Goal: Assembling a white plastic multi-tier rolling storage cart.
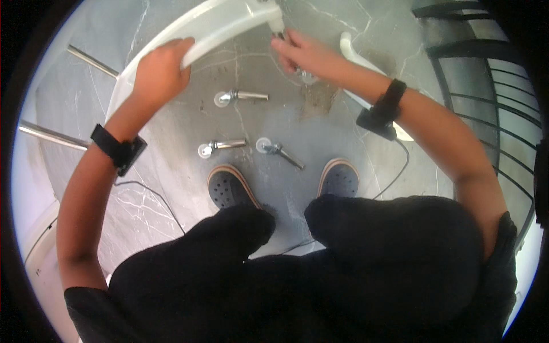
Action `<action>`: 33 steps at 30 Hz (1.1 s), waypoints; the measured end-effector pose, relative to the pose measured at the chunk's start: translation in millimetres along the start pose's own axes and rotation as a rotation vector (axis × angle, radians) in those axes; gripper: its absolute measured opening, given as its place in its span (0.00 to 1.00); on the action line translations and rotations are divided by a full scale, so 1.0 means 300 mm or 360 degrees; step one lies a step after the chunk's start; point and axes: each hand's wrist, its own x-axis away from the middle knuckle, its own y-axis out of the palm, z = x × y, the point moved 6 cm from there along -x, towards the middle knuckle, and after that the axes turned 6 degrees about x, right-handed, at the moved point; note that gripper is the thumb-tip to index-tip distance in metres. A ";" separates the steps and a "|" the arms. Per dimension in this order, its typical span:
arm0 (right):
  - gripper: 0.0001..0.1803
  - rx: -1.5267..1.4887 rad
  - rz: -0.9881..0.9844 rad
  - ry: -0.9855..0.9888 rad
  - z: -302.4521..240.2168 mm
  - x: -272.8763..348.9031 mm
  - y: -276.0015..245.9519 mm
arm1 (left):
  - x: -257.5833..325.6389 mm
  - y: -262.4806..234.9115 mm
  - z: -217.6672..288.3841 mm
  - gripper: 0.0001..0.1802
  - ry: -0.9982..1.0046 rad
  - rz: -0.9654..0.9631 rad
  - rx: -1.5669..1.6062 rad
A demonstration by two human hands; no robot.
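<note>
A curved white plastic frame (223, 26) spans the top of the head view. My left hand (163, 71) is closed around its lower edge. At the frame's right end, my right hand (303, 52) is closed on a caster (307, 76), its clear wheel showing below my fingers. The caster's upper end is at the frame's white end socket (277, 23); how far it sits inside is hidden. On the floor between my hands and feet lie a caster with a metal stem (251, 96), another caster (229, 144) and a third caster (289, 157).
Metal rods (94, 62) stick out from the frame at the left. Another curved white piece (357, 57) lies partly under my right forearm. A black metal rack (469, 51) stands at the right. My shoes (338, 178) are on the grey marbled floor (171, 194), with thin cables near them.
</note>
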 end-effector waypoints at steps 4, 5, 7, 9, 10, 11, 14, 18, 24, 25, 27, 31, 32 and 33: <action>0.21 0.0006 0.0212 -0.0017 -0.040 0.012 -0.027 | -0.023 -0.003 -0.006 0.21 -0.0049 -0.0061 0.0088; 0.21 0.0005 0.0215 -0.0025 -0.051 0.009 -0.019 | -0.023 -0.005 -0.008 0.21 -0.0047 -0.0059 0.0081; 0.22 0.0008 0.0370 0.0031 -0.068 0.004 -0.022 | -0.026 -0.015 -0.016 0.20 -0.0077 -0.0069 0.0122; 0.22 0.0021 0.0531 -0.0025 -0.067 0.001 -0.015 | -0.041 -0.023 -0.019 0.19 -0.0037 -0.0061 0.0151; 0.23 0.0017 0.0673 -0.0083 -0.068 -0.004 -0.010 | -0.043 -0.030 -0.023 0.19 -0.0015 -0.0068 0.0171; 0.23 0.0018 0.0682 -0.0092 -0.072 -0.013 0.006 | -0.046 -0.035 -0.026 0.19 -0.0008 -0.0061 0.0163; 0.23 -0.0092 0.0837 -0.0079 -0.076 -0.025 0.012 | -0.058 -0.054 -0.028 0.19 0.0039 -0.0030 0.0214; 0.22 -0.0051 0.0893 -0.0073 -0.109 -0.021 0.007 | -0.068 -0.063 -0.029 0.18 0.0012 -0.0060 0.0256; 0.21 0.0422 0.0905 -0.0208 -0.122 -0.008 -0.038 | -0.069 -0.049 -0.008 0.18 0.0054 -0.0160 0.0232; 0.20 0.0467 0.0855 -0.0206 -0.114 -0.012 -0.039 | -0.073 -0.041 -0.007 0.18 0.0027 -0.0171 0.0266; 0.20 0.0391 0.0850 -0.0245 -0.100 -0.021 -0.056 | -0.078 -0.027 -0.007 0.18 0.0004 -0.0190 0.0296; 0.20 0.0261 0.0855 -0.0344 -0.099 -0.046 -0.064 | -0.103 -0.033 -0.016 0.19 0.0087 -0.0138 0.0387; 0.20 0.0255 0.0870 -0.0346 -0.094 -0.046 -0.061 | -0.102 -0.036 -0.019 0.20 0.0032 -0.0190 0.0411; 0.19 0.0264 0.0904 -0.0332 -0.093 -0.057 -0.062 | -0.106 -0.050 -0.010 0.21 0.0110 -0.0090 0.0375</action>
